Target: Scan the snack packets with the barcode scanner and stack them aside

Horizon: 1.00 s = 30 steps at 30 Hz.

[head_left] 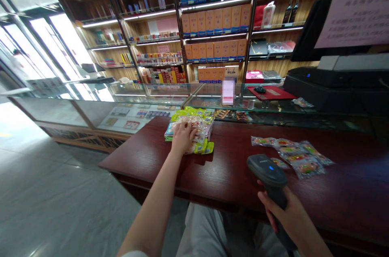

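Note:
My left hand (pixel 183 136) rests on top of a pile of snack packets (pixel 194 127) with yellow-green edges on the dark red wooden counter (pixel 231 168); its fingers curl down onto the top packet. My right hand (pixel 284 210) is wrapped round the handle of a dark grey barcode scanner (pixel 267 172), whose head points toward the counter with a blue light showing. Several loose clear snack packets (pixel 296 156) lie spread out to the right of the scanner head.
A glass display case (pixel 146 107) runs behind the counter. A black till machine (pixel 334 83) and a red mat (pixel 270 93) stand at the back right. Shelves of boxed goods (pixel 215 22) fill the wall. Grey tiled floor (pixel 54 192) lies to the left.

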{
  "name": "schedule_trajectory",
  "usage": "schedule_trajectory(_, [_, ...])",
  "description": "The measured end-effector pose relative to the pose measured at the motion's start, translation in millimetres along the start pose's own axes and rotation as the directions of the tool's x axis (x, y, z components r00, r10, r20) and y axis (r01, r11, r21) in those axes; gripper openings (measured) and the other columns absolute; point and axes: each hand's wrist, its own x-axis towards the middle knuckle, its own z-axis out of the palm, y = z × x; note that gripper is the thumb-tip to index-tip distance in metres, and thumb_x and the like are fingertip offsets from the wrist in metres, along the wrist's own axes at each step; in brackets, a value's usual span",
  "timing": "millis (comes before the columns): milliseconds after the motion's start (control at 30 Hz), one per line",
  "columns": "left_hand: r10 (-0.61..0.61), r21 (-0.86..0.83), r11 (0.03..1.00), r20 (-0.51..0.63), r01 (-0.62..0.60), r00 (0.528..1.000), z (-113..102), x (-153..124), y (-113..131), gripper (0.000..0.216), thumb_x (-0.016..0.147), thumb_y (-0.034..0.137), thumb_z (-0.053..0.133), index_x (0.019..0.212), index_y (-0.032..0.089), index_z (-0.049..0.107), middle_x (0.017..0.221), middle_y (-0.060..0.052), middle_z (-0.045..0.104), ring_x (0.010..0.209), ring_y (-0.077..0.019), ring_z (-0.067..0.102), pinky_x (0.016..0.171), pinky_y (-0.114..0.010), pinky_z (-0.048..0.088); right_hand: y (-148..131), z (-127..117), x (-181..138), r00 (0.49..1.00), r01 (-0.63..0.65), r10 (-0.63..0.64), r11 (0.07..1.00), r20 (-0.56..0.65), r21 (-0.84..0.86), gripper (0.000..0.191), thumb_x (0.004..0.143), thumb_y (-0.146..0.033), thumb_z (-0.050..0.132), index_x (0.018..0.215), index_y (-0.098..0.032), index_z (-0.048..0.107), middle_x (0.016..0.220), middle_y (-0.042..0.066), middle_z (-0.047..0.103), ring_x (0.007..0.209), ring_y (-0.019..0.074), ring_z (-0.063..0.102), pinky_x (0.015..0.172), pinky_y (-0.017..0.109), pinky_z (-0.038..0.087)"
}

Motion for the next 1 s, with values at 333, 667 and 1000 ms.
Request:
schedule_trajectory(333, [0.029,-0.073,0.997,-0.024,-0.031,0.999,1,-9,5,0.048,0.093,0.042,0.045,0.137,0.023,0.048,0.13,-0.013,0.05,0.124,-0.0275,0.043,0.109,-0.043,0.032,-1,-3,0,1.0,-0.011,0.012,0.999,-0.016,0.033,0.05,0.075,-0.051,0.068,0.106,-0.015,0.054,0.032,-0.011,0.045,0.026,0.0096,0.038,0.032,0.02,0.033])
schedule_trajectory(667, [0.102,-0.133,0.985,-0.072,-0.111,0.992,-10,3,49,0.042,0.094,0.038,0.044,0.131,0.02,0.053,0.13,-0.015,0.049,0.127,-0.0288,0.04,0.11,-0.046,0.031,-9,-20,3,0.999,-0.024,0.026,0.997,-0.031,0.077,0.053,0.076,-0.054,0.067,0.109,-0.014,0.055,0.036,-0.01,0.047,0.029,0.0092,0.039,0.035,0.02,0.032])
schedule_trajectory(1000, [0.339,-0.443,0.842,-0.009,-0.308,0.941,23,-2,173,0.044,0.091,0.033,0.05,0.134,0.02,0.05,0.13,-0.012,0.051,0.129,-0.0279,0.038,0.111,-0.045,0.03,-18,-61,0,0.974,-0.008,0.052,0.981,-0.221,0.194,0.054,0.072,-0.051,0.074,0.109,-0.016,0.056,0.048,-0.009,0.05,0.035,0.008,0.042,0.036,0.019,0.036])
